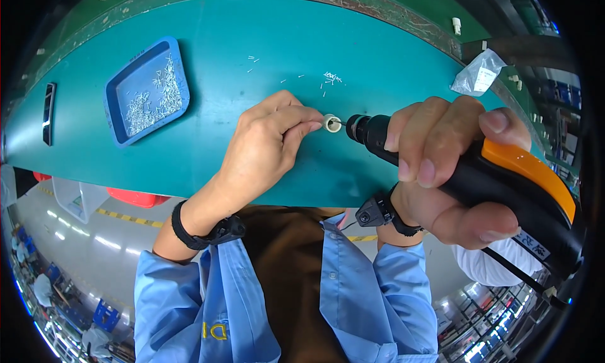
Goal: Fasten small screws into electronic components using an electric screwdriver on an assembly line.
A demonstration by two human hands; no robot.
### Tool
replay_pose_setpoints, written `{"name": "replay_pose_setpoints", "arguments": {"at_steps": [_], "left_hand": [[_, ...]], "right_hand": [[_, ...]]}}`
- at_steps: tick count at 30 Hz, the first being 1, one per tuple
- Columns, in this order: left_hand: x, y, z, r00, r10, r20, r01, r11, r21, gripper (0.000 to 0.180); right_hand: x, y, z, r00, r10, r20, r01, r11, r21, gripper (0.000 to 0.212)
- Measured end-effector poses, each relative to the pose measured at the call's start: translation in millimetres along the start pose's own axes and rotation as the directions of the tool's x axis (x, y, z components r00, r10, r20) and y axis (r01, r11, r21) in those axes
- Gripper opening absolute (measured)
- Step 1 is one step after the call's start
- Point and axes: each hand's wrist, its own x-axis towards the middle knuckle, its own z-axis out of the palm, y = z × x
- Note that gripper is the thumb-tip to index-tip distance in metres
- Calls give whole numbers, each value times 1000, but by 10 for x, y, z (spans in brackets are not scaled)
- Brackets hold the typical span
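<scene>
My left hand (268,133) pinches a small cream-coloured ring-shaped part (332,123) between thumb and fingertips, its round opening turned toward the right. Wrapped round a black and orange electric screwdriver (454,167), my right hand (450,164) holds the tool slanting down to the left. The thin bit reaches the opening of the part; whether a screw sits at its tip is too small to tell. Several tiny silver screws (332,79) lie loose on the green table (220,67) beyond my hands.
A blue tray (112,114) with many small silver screws stands at the left. Farther left lies a narrow black object (48,114). A clear plastic bag (479,73) with a white label rests at the far right. The screwdriver's cable (513,268) hangs at the lower right.
</scene>
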Motion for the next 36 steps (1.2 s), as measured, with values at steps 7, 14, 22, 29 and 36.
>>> {"name": "replay_pose_setpoints", "arguments": {"at_steps": [7, 14, 22, 29, 36], "left_hand": [[-31, 62, 36, 984, -178, -17, 177, 984, -28, 23], [-24, -6, 164, 999, 2, -44, 2, 997, 83, 36], [-18, -74, 262, 996, 61, -67, -54, 993, 106, 28], [-10, -84, 262, 995, 56, -81, -49, 995, 90, 23], [-9, -83, 260, 997, 47, -66, -43, 997, 67, 23]], "right_hand": [[21, 18, 41, 999, 38, -35, -40, 996, -73, 67], [55, 40, 88, 994, 78, -78, -89, 984, -151, 62], [88, 51, 126, 984, 118, -130, -146, 961, -233, 57], [101, 16, 196, 965, 172, -198, -234, 904, -357, 47], [127, -7, 129, 990, 123, -65, -133, 971, -197, 56]]}}
